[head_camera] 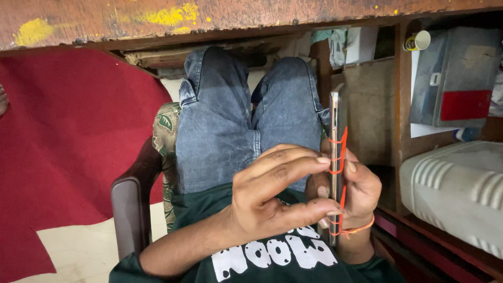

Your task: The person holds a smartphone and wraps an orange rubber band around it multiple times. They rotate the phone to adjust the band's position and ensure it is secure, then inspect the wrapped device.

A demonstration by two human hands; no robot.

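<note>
A slim, flat smartphone with a metallic edge stands upright and edge-on to the camera, held over the lap between both hands. Thin orange elastic bands cross its lower half in zigzag lines. The left hand curls toward the phone from the near side, its index fingertip and thumb tip pressing on the edge where the bands run, the fingers bent and close together. The right hand wraps the phone from the far side, thumb laid against its edge, gripping it; an orange thread bracelet circles that wrist.

Beneath the hands lie faded blue denim jeans, knees drawn up, and a dark green shirt with white blotchy print. The person sits in a dark brown glossy plastic chair with a leaf-patterned cushion. A worn wooden surface with yellow paint smears spans the top. A red carpet covers the floor on one side; a ribbed white plastic case and a grey box with a red panel sit on wooden shelving opposite.
</note>
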